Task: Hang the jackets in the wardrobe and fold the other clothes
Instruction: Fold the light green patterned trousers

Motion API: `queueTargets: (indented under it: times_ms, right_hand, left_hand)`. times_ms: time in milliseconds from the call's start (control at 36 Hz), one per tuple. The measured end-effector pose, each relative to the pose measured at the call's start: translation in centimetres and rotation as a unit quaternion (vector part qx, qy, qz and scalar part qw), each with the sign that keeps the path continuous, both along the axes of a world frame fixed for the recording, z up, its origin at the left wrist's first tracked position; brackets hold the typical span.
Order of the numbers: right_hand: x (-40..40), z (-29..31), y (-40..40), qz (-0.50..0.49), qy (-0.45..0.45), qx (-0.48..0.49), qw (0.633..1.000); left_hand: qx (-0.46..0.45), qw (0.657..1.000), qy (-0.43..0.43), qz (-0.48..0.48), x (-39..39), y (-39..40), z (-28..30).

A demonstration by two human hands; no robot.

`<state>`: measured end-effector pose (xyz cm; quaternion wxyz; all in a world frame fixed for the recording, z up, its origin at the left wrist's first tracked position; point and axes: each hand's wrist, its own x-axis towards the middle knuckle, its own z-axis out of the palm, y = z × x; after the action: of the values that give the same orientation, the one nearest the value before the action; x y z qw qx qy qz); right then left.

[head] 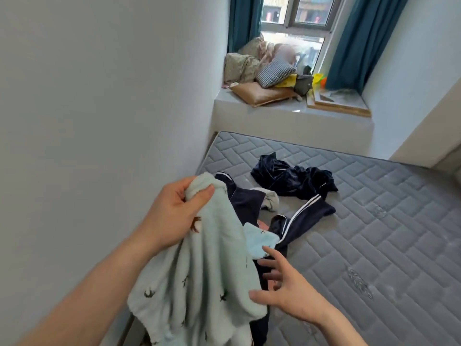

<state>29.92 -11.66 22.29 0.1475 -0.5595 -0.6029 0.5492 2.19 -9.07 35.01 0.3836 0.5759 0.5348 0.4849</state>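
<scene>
The left hand is gripping the top edge of a pale green fleece garment, lifting it over the mattress, while the right hand is reaching toward it with fingers spread, holding nothing. The dark clothes are lying just behind; the hanging hem may be dragging them along.

Clothes and cushions, counted

One pale-green fleece garment, three dark navy garments on the one grey quilted mattress; two teal curtains; one checked cushion.
</scene>
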Motion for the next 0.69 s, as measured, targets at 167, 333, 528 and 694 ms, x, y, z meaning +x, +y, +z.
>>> queueTargets:
  times_ms: [167, 333, 528, 694]
  right_hand:
    - [-3.7, 1.5, 0.1, 0.022, 0.139, -0.137, 0.980]
    - [-6.1, 6.8, 3.0, -0.145, 0.285, -0.074, 0.944]
    - [-7.4, 12.5, 5.9, -0.230, 0.435, -0.061, 0.869]
    - [-8.4, 13.8, 6.3, -0.220, 0.532, -0.093, 0.812]
  left_hand:
    - [0.042, 0.998, -0.032, 0.027, -1.0, 1.0, 3.2]
    - [0.008, 0.991, 0.101, 0.086, -5.9, 4.1, 3.4]
    - [-0.092, 0.949, 0.291, 0.077, -8.8, 3.3, -1.2]
    - [-0.115, 0.923, 0.357, -0.088, -4.1, -2.5, -6.5]
